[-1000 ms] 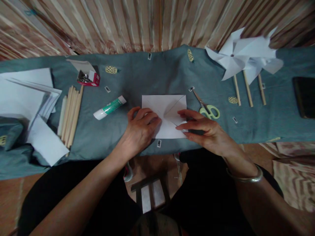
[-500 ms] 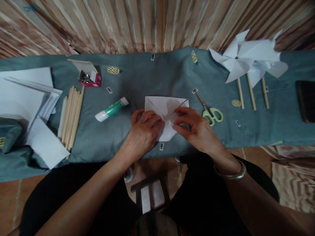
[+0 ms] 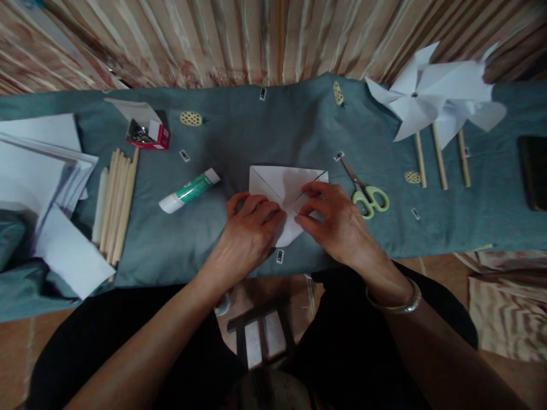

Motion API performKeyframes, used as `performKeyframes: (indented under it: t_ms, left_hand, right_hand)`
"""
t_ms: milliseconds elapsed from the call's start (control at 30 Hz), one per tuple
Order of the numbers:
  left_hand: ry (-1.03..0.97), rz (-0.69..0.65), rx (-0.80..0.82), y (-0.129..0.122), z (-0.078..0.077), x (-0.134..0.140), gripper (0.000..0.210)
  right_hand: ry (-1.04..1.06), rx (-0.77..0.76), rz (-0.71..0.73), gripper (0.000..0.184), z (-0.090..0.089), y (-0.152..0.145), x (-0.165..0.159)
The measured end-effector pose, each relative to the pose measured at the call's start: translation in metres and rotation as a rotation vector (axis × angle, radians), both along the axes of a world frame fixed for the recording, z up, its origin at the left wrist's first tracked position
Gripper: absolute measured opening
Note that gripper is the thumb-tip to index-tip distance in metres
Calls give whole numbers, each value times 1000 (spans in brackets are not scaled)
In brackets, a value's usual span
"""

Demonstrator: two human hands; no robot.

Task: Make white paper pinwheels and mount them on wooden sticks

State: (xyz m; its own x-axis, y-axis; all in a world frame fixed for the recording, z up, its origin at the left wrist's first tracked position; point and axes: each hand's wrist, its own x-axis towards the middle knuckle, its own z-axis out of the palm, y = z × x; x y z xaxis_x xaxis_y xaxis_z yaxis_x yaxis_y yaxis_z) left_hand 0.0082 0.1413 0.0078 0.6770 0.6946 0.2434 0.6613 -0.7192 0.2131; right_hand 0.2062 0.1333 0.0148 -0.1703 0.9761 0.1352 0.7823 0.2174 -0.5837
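Observation:
A white sheet of paper with cuts running in from its corners lies in front of me. My left hand presses on its left part, fingers bent and closed on the paper near the middle. On the other side, my right hand pinches a flap at the paper's right between thumb and fingers, bending it toward the centre. The fingers hide much of the paper's middle. Close to my right hand lie scissors with light green handles. A glue stick with a green label rests left of my left hand.
Several wooden sticks and white paper sheets lie at the left. Behind the sticks stands an open red box of small metal pieces. Paper pinwheels on sticks lie at the right, near a dark phone.
My right thumb and fingers have shifted slightly left toward the paper's centre with the flap. My left hand stays in place on the paper. The view has moved a little.

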Motion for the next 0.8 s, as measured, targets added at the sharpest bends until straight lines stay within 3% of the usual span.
performKeyframes:
  t_ms: [400, 800]
  left_hand:
    - [-43, -13, -36, -2, 0, 0, 31]
    - [-19, -9, -32, -2, -2, 2, 30]
  right_hand:
    - [-68, 38, 20, 12, 0, 2, -4]
    - [-64, 31, 11, 11, 2, 1, -4]
